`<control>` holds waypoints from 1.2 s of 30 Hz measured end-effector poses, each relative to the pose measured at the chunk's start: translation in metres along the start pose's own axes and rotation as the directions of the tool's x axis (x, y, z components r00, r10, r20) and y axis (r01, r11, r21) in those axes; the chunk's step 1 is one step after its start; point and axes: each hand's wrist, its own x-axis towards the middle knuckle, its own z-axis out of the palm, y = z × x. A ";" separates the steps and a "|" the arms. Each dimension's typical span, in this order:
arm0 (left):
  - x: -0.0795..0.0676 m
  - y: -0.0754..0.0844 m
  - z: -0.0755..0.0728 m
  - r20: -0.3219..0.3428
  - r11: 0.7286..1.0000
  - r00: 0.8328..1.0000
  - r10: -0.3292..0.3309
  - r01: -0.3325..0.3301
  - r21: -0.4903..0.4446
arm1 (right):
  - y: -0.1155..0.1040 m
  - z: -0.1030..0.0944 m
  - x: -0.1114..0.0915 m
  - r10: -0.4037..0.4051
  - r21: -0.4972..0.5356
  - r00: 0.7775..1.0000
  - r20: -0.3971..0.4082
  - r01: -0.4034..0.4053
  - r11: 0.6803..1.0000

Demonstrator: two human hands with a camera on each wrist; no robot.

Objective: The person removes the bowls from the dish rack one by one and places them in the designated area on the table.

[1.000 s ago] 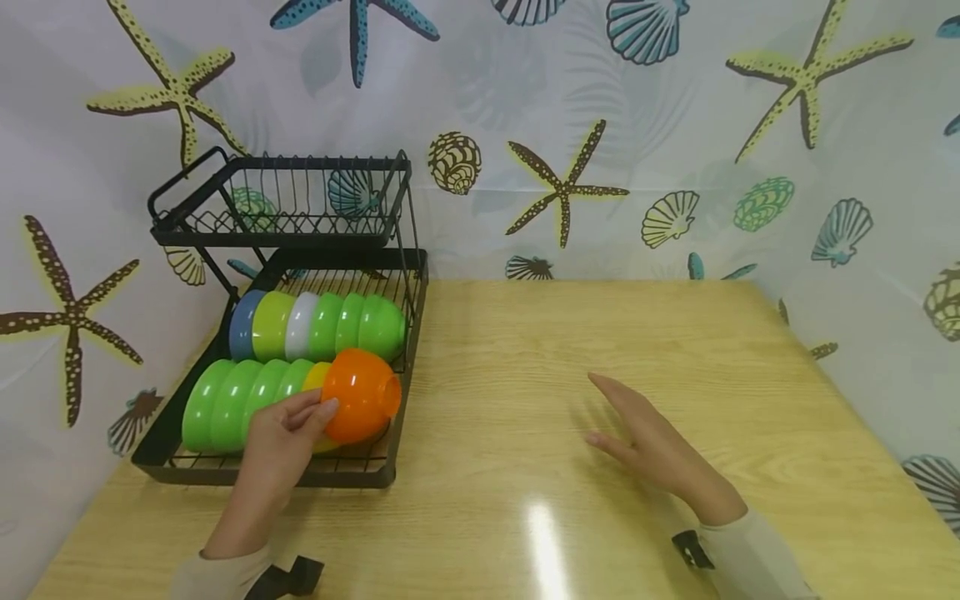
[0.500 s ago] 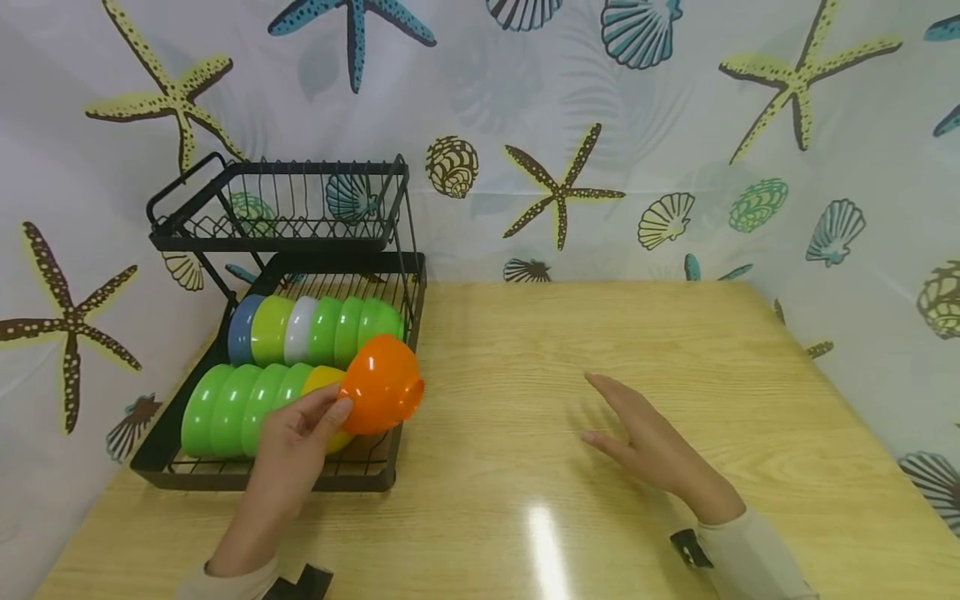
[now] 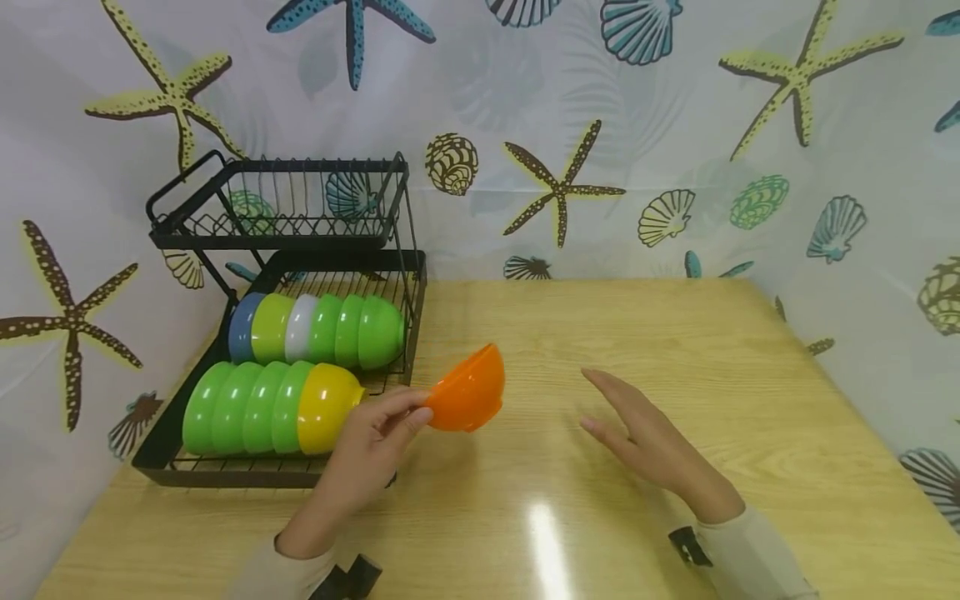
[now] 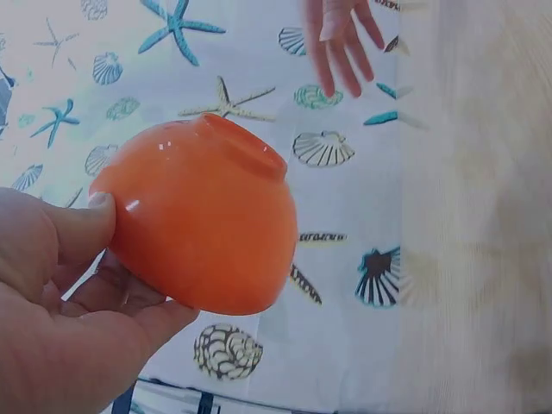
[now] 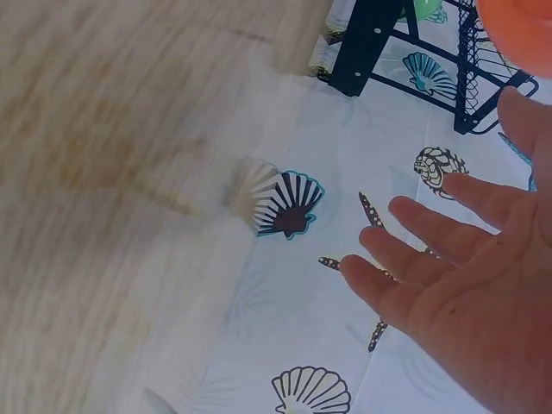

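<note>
While left hand (image 3: 367, 442) pinches orange bowl (image 3: 468, 392) at rim between thumb and fingers, we see bowl tilted, held above table (image 3: 555, 333), between hands. Right hand (image 3: 648, 433) well apart from bowl, fingers straight, thumb spread from them. Left of and beyond left hand, we note rack (image 3: 247, 477); in it, yellow bowl (image 3: 326, 407) nearest left hand, ending row of green bowls (image 3: 262, 408); second row (image 3: 325, 332) farther from hands.
</note>
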 end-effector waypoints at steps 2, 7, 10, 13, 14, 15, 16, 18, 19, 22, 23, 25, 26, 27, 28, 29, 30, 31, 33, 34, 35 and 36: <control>0.003 0.000 0.007 0.014 0.999 0.999 0.045 -0.045 0.007 | -0.001 0.000 -0.001 -0.002 0.002 1.000 -0.010 0.003 1.000; 0.010 -0.001 0.019 0.021 0.979 0.984 0.178 -0.179 0.102 | -0.003 -0.002 -0.002 -0.024 0.002 0.999 -0.043 0.024 1.000; 0.013 -0.002 0.023 0.030 0.954 0.968 0.251 -0.252 0.164 | -0.004 -0.002 -0.002 -0.040 0.003 0.998 -0.057 0.040 0.999; 0.015 -0.005 0.027 0.053 0.925 0.948 0.313 -0.317 0.209 | -0.006 -0.002 -0.002 -0.052 -0.008 0.996 -0.072 0.052 0.999; 0.015 -0.006 0.028 0.066 0.915 0.941 0.333 -0.339 0.220 | -0.006 -0.002 -0.002 -0.056 -0.011 0.995 -0.079 0.056 0.998; 0.016 -0.006 0.029 0.079 0.905 0.932 0.353 -0.362 0.225 | -0.007 -0.001 -0.002 -0.060 -0.015 0.995 -0.086 0.058 0.998; 0.015 -0.006 0.030 0.091 0.895 0.926 0.367 -0.378 0.236 | -0.008 -0.001 -0.003 -0.064 -0.020 0.993 -0.096 0.063 0.998; 0.015 -0.006 0.031 0.119 0.878 0.913 0.389 -0.407 0.252 | -0.011 -0.001 -0.003 -0.081 -0.028 0.990 -0.117 0.078 0.997; 0.015 -0.006 0.032 0.135 0.871 0.909 0.394 -0.417 0.261 | -0.012 -0.001 -0.004 -0.096 -0.031 0.987 -0.127 0.092 0.995; 0.013 -0.005 0.034 0.167 0.858 0.901 0.401 -0.433 0.278 | -0.017 0.000 -0.005 -0.152 -0.039 0.977 -0.148 0.148 0.988; 0.012 -0.004 0.035 0.175 0.853 0.897 0.405 -0.440 0.281 | -0.019 0.000 -0.005 -0.175 -0.041 0.973 -0.151 0.170 0.985; 0.012 -0.005 0.037 0.184 0.835 0.884 0.430 -0.467 0.292 | -0.021 0.001 -0.006 -0.219 -0.048 0.962 -0.160 0.215 0.976; 0.012 -0.005 0.038 0.189 0.826 0.876 0.443 -0.481 0.293 | -0.022 0.001 -0.007 -0.239 -0.052 0.957 -0.165 0.234 0.971; 0.012 -0.006 0.040 0.193 0.813 0.864 0.466 -0.504 0.293 | -0.023 0.002 -0.007 -0.254 -0.057 0.951 -0.174 0.248 0.967; 0.012 -0.007 0.041 0.199 0.800 0.851 0.486 -0.525 0.291 | -0.024 0.002 -0.008 -0.269 -0.064 0.946 -0.183 0.261 0.963; 0.012 -0.008 0.042 0.208 0.791 0.843 0.497 -0.538 0.292 | -0.024 0.003 -0.009 -0.287 -0.071 0.938 -0.195 0.278 0.958; 0.012 -0.009 0.043 0.217 0.785 0.837 0.502 -0.546 0.293 | -0.025 0.003 -0.009 -0.306 -0.079 0.929 -0.208 0.296 0.952; 0.012 -0.009 0.044 0.229 0.782 0.835 0.501 -0.550 0.294 | -0.026 0.004 -0.009 -0.332 -0.081 0.917 -0.221 0.322 0.943; 0.011 -0.009 0.044 0.250 0.781 0.835 0.489 -0.547 0.299 | -0.028 0.005 -0.009 -0.393 -0.079 0.885 -0.249 0.386 0.919; 0.011 -0.009 0.044 0.261 0.784 0.838 0.479 -0.542 0.301 | -0.029 0.006 -0.008 -0.429 -0.076 0.864 -0.262 0.425 0.902; 0.011 -0.008 0.045 0.270 0.788 0.842 0.468 -0.535 0.304 | -0.029 0.007 -0.007 -0.466 -0.076 0.840 -0.277 0.465 0.882; 0.012 -0.008 0.045 0.276 0.786 0.840 0.467 -0.537 0.306 | -0.030 0.008 -0.006 -0.500 -0.078 0.816 -0.289 0.501 0.862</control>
